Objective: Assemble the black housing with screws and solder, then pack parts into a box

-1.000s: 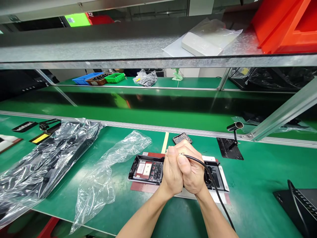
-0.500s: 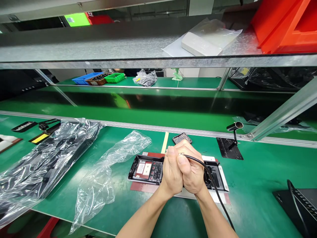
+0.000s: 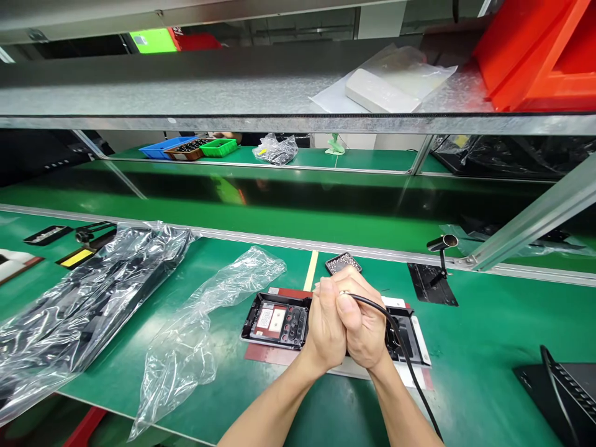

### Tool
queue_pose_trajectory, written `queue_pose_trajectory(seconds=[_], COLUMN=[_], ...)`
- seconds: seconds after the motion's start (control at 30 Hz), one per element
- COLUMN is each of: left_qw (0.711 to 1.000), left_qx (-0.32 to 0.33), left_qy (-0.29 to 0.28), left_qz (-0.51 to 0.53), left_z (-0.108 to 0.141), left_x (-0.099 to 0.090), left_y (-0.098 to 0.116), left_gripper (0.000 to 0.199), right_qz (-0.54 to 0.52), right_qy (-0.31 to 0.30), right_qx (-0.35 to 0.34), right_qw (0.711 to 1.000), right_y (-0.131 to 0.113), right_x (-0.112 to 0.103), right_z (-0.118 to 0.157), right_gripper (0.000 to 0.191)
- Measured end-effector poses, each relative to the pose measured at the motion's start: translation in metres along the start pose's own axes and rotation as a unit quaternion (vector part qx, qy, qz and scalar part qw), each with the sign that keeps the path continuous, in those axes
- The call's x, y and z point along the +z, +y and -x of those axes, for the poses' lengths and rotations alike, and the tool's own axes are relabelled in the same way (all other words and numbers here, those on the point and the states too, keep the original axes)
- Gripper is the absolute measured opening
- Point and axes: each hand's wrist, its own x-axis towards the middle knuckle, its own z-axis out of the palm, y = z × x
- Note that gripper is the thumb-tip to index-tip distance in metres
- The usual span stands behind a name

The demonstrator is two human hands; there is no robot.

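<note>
Both my hands are closed and pressed against each other over the middle of the bench. My right hand (image 3: 365, 323) grips a black cable (image 3: 412, 369) close to its small metal end; the cable curves down to the right, towards me. Against it, the curled fingers of my left hand (image 3: 326, 332) meet at that end, and what they pinch is hidden. Under and behind the hands lie an opened black plastic housing (image 3: 294, 326) on the left and a black part with a pale edge (image 3: 410, 335) on the right. Reddish-brown sheets (image 3: 270, 352) are beneath them.
A small tray of metal bits (image 3: 343, 263) sits just beyond my hands. Clear plastic wrap (image 3: 186, 347) and a bagged black item (image 3: 102, 298) lie left. A black stand with a metal tube (image 3: 441, 243) and a black panel (image 3: 559, 385) are right. A metal shelf (image 3: 223, 123) spans above.
The view has tilted very slightly. My hands keep the same grip on the cable end, with hardly any movement.
</note>
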Motion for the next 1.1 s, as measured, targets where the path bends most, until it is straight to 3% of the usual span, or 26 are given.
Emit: queue_pose_trajectory(seconds=[0.27, 0.57, 0.67, 0.77, 0.87, 1.0, 1.1], left_qw=[0.999, 0.987, 0.976, 0.971, 0.979, 0.987, 0.978], left_qx=[0.023, -0.047, -0.011, 0.034, 0.001, -0.055, -0.034], left_qy=[-0.007, -0.123, -0.177, -0.198, -0.155, -0.152, -0.172], left_qz=[0.024, 0.093, 0.125, 0.132, 0.133, 0.008, -0.117], left_z=[0.004, -0.007, -0.013, -0.017, -0.016, -0.012, -0.005], left_x=[0.002, -0.009, -0.014, -0.022, -0.034, -0.051, -0.055], left_y=[-0.008, 0.011, 0.011, -0.002, -0.021, -0.047, -0.066], left_gripper=[0.053, 0.063, 0.067, 0.077, 0.079, 0.051, 0.038], right_qz=[0.02, 0.097, 0.116, 0.108, 0.107, -0.001, -0.083], right_qy=[-0.018, -0.004, 0.001, 0.013, 0.028, 0.035, 0.03], right_qx=[0.002, 0.019, 0.03, 0.03, 0.025, 0.054, 0.088], right_qw=[1.0, 0.995, 0.993, 0.994, 0.994, 0.998, 0.992], right_y=[-0.001, -0.001, -0.004, -0.008, -0.008, -0.007, -0.008], right_x=[-0.005, -0.014, -0.016, -0.017, -0.017, -0.013, -0.008], right_z=[0.003, 0.009, 0.01, 0.012, 0.013, 0.011, 0.01], right_gripper=[0.03, 0.034, 0.035, 0.035, 0.038, 0.037, 0.034])
